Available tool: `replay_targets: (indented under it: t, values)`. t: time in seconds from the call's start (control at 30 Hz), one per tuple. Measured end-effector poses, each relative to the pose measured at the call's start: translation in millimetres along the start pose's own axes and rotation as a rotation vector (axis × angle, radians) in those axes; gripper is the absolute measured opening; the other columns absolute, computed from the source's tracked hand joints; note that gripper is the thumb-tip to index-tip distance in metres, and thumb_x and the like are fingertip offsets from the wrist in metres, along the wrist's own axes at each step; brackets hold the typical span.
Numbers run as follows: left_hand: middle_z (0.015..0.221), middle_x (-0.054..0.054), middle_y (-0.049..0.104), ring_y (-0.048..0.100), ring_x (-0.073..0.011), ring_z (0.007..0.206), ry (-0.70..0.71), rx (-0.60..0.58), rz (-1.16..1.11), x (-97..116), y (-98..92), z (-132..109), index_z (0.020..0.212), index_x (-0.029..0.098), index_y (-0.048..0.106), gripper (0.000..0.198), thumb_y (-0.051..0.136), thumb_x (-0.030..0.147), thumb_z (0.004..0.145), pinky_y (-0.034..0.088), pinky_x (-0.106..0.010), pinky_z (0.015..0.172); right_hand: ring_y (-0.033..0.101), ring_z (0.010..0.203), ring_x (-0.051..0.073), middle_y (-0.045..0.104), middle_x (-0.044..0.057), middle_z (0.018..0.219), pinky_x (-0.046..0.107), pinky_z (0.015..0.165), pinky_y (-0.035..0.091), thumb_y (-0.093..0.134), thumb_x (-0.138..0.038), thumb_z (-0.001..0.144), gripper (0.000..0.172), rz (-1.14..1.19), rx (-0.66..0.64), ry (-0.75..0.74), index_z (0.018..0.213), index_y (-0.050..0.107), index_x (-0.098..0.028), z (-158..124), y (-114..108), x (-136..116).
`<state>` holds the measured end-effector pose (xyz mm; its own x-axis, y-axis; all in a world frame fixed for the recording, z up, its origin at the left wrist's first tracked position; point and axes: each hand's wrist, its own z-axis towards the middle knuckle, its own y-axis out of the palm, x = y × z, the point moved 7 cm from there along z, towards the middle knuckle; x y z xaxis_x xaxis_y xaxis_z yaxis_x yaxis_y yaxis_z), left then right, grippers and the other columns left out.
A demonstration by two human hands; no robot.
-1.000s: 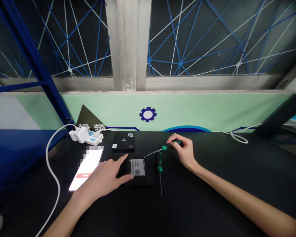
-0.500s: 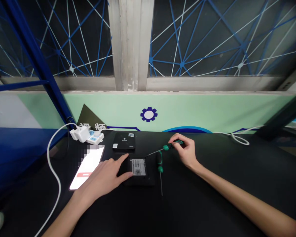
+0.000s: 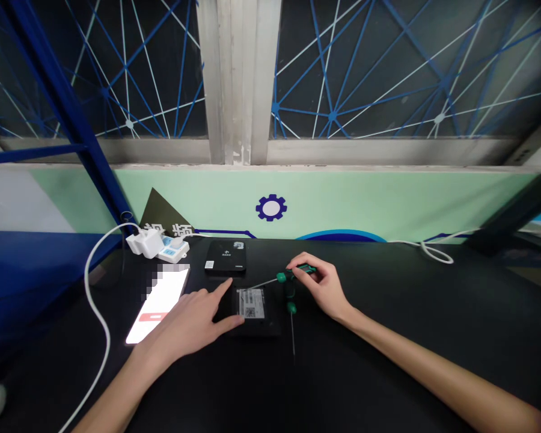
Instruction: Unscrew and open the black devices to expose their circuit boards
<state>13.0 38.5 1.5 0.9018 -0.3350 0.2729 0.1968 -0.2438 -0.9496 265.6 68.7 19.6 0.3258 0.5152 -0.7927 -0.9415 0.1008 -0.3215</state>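
A black box-shaped device (image 3: 270,326) lies flat on the dark table with a white printed label (image 3: 251,303) facing up. My left hand (image 3: 193,322) rests at its left side, thumb and index finger spread apart, the index tip by the far left corner and the thumb at the label's near left edge. In my right hand (image 3: 320,282) is a green-and-black screwdriver (image 3: 281,277), gripped by the handle. Its shaft slants left over the device, with the tip near the label's far left corner. A second similar screwdriver (image 3: 291,308) lies right of the device, its handle partly hidden.
Behind the device sits another flat black box (image 3: 226,255). A phone with a bright screen (image 3: 160,304) lies left, partly behind my left forearm. A white power strip with plugs (image 3: 174,248) and a white cable (image 3: 100,307) are at the left. Another white cable (image 3: 435,252) lies far right.
My right hand has moved left with the screwdriver, carrying its tip from the device's far right corner toward the far left. My left hand has stayed in place.
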Motion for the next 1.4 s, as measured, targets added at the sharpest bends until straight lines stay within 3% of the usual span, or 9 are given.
replay_targets:
  t: [0.27, 0.57, 0.73, 0.9, 1.13, 1.4]
  values:
    - [0.075, -0.002, 0.058, 0.06, -0.0248, 0.076, -0.002, -0.007, -0.015, -2.8, 1.6, 1.4, 0.157, 0.025, 0.025, 0.091, 0.03, 0.082, 0.086, 0.036, -0.028, 0.06, 0.059, 0.072, 0.019, 0.065, 0.005, 0.082, 0.028, 0.059, 0.044, 0.063, -0.037, 0.089, 0.02, 0.048, -0.045, -0.012, 0.081, 0.07, -0.02, -1.5, 5.4, -0.4]
    - [0.077, -0.003, 0.061, 0.062, -0.026, 0.076, 0.001, 0.0, 0.012, -1.9, 2.0, 1.6, 0.157, 0.025, 0.022, 0.089, 0.027, 0.08, 0.088, 0.039, -0.029, 0.062, 0.053, 0.058, 0.015, 0.064, 0.004, 0.076, 0.024, 0.045, 0.035, 0.065, -0.04, 0.085, 0.023, 0.076, -0.008, 0.085, 0.079, 0.07, -0.019, -2.1, 2.3, 18.6]
    - [0.066, -0.001, 0.058, 0.061, -0.0228, 0.064, 0.03, 0.026, 0.029, 3.7, -2.6, 0.2, 0.157, 0.022, 0.023, 0.075, 0.02, 0.066, 0.097, 0.036, -0.028, 0.057, 0.052, 0.055, 0.015, 0.064, 0.003, 0.07, 0.025, 0.046, 0.037, 0.065, -0.04, 0.084, 0.022, 0.11, 0.018, 0.119, 0.077, 0.069, -0.019, -1.9, 1.0, 23.5]
    - [0.069, -0.002, 0.059, 0.062, -0.0232, 0.065, 0.035, 0.1, 0.093, 6.7, -5.5, 1.5, 0.154, 0.02, 0.031, 0.069, 0.021, 0.06, 0.099, 0.036, -0.028, 0.055, 0.046, 0.052, 0.012, 0.061, 0.001, 0.068, 0.024, 0.046, 0.033, 0.063, -0.033, 0.081, 0.017, 0.133, 0.032, 0.142, 0.075, 0.069, -0.018, -1.1, -0.5, 23.3]
    - [0.07, -0.002, 0.062, 0.063, -0.0239, 0.066, 0.034, 0.128, 0.084, 5.0, -0.7, 4.7, 0.153, 0.019, 0.033, 0.068, 0.021, 0.058, 0.099, 0.04, -0.029, 0.056, 0.051, 0.061, 0.015, 0.061, 0.002, 0.071, 0.026, 0.053, 0.038, 0.059, -0.025, 0.076, 0.012, 0.214, 0.023, 0.08, 0.069, 0.067, -0.018, 1.0, -1.7, 23.7]
    - [0.064, 0.001, 0.058, 0.061, -0.021, 0.061, 0.047, 0.127, 0.057, 5.8, -2.2, 3.9, 0.153, 0.018, 0.033, 0.068, 0.024, 0.059, 0.099, 0.034, -0.027, 0.052, 0.051, 0.064, 0.017, 0.061, 0.002, 0.073, 0.028, 0.058, 0.038, 0.058, -0.022, 0.077, 0.012, 0.264, -0.007, 0.033, 0.07, 0.067, -0.019, -0.1, -0.5, 25.5]
